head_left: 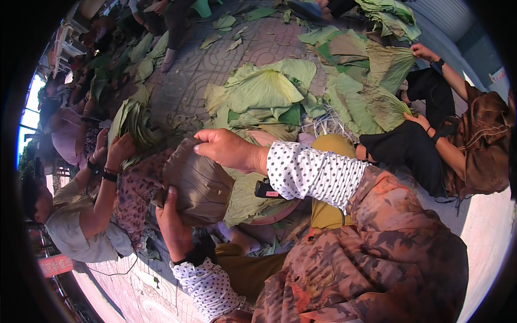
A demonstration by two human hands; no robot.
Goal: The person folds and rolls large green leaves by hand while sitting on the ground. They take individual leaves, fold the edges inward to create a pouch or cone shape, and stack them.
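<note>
My right hand [226, 146], in a dotted sleeve, pinches the upper edge of a dry brown leaf [198, 188] between thumb and fingers. My left hand [175, 226] grips the leaf's lower left side, thumb on its face and fingers hidden behind it. Beyond the brown leaf lies a pile of large pale green leaves [261, 89], with a pale crumpled leaf [252, 196] just right of it over a pinkish round rim [274, 217]. A small dark device [266, 188] with a pink label is below my right wrist.
A co-worker at left [81, 215] holds a bunch of leaves [132, 121]. Another at right [479, 140] spreads big leaves [388, 64]. More people [70, 121] sit at upper left. The paved ground [183, 97] has scattered leaf scraps and white strands [323, 121].
</note>
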